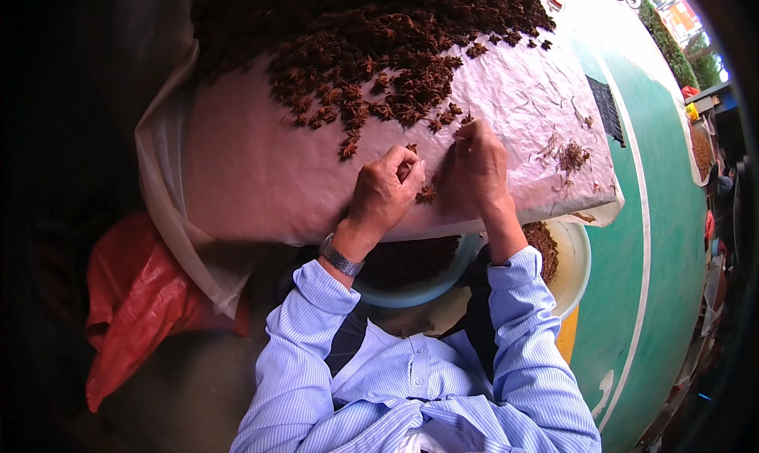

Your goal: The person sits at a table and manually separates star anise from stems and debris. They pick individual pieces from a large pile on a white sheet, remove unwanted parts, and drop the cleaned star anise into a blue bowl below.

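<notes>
Dried star anise (367, 67) lies heaped on a sheet of pale plastic (267, 174) that covers the worktop. My left hand (384, 191), with a watch (341, 255) on its wrist, is curled with thumb and forefinger together over the sheet. One star anise pod (411, 148) shows just beyond its forefinger, and another pod (426, 194) lies beside the thumb. My right hand (485, 163) is bent down at the heap's near edge, fingertips against or very near a pod (467, 118). Whatever either hand may pinch is hidden by its fingers.
Thin stems sit in a small pile (573, 156) at the right of the sheet. Below the worktop's front edge are a blue basin (409, 299) of dark material and a pale basin (574, 263) with brown bits. Red plastic (142, 293) hangs at left; green floor (664, 216) stretches right.
</notes>
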A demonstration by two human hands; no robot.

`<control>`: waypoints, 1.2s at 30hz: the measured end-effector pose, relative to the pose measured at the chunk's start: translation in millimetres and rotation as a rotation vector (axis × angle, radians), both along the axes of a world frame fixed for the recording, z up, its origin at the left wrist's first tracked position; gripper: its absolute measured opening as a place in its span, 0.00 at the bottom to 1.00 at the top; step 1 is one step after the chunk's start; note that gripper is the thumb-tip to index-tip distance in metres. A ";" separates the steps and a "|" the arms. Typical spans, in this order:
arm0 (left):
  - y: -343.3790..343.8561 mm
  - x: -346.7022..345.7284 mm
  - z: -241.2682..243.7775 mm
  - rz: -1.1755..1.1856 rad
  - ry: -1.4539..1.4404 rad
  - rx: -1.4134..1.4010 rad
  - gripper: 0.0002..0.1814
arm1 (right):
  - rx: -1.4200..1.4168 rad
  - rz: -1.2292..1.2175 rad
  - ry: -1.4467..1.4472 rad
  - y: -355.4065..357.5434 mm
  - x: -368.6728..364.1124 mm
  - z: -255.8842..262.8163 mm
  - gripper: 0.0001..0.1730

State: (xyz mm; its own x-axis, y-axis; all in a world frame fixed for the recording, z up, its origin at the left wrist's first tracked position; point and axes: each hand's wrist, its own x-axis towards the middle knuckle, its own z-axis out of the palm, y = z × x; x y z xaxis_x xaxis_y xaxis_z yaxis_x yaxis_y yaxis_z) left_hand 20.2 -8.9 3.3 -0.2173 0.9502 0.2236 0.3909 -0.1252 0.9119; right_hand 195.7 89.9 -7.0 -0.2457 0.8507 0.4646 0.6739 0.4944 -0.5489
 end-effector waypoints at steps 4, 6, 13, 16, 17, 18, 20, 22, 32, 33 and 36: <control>3.3 9.4 -7.1 -0.002 -0.184 0.034 0.08 | -0.336 0.126 0.521 -7.2 11.7 0.2 0.05; 5.0 12.2 -8.5 -0.027 -0.248 0.021 0.10 | -0.307 0.153 0.645 -6.1 14.3 -5.8 0.06; 3.1 10.0 -4.8 -0.035 -0.117 0.029 0.10 | -0.302 -0.039 0.195 4.0 18.3 6.0 0.08; 2.7 10.5 -9.6 -0.054 -0.109 -0.005 0.11 | -0.342 -0.137 -0.208 8.1 13.0 15.3 0.13; 2.7 10.8 -10.0 -0.060 -0.109 -0.004 0.11 | -0.315 -0.108 -0.212 7.4 11.4 17.0 0.14; 2.8 11.3 -9.9 -0.067 -0.110 -0.004 0.11 | -0.289 -0.080 -0.218 6.2 10.4 18.4 0.14; 3.1 11.8 -8.5 -0.068 -0.115 -0.007 0.11 | -0.276 -0.024 -0.222 5.5 12.0 18.3 0.14; 3.1 11.8 -6.5 -0.070 -0.113 -0.013 0.11 | -0.302 0.036 -0.218 6.4 16.9 14.7 0.11; 3.9 13.2 -5.8 -0.078 -0.102 -0.018 0.12 | -0.315 0.210 -0.028 -6.8 37.4 20.9 0.11; 4.3 13.8 -6.2 -0.081 -0.096 -0.018 0.12 | -0.311 0.227 -0.085 -9.9 37.8 24.9 0.12; 5.2 15.4 -4.6 -0.099 -0.097 -0.017 0.11 | -0.281 0.234 -0.197 -10.1 35.9 21.8 0.11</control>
